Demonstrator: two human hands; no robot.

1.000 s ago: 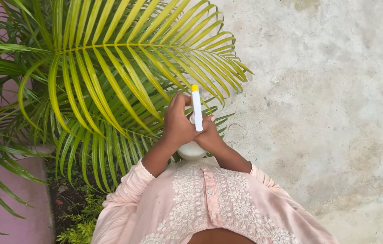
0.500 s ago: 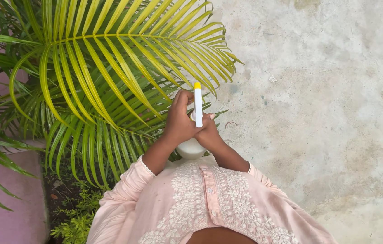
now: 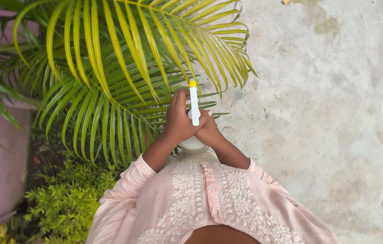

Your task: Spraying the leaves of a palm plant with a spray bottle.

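Both hands, left hand (image 3: 180, 121) and right hand (image 3: 209, 131), close fingers around a white spray bottle (image 3: 194, 108).

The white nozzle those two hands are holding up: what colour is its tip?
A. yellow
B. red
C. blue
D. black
A: the white nozzle clasped by the left hand and right hand ends in a yellow tip, seen against the palm fronds.
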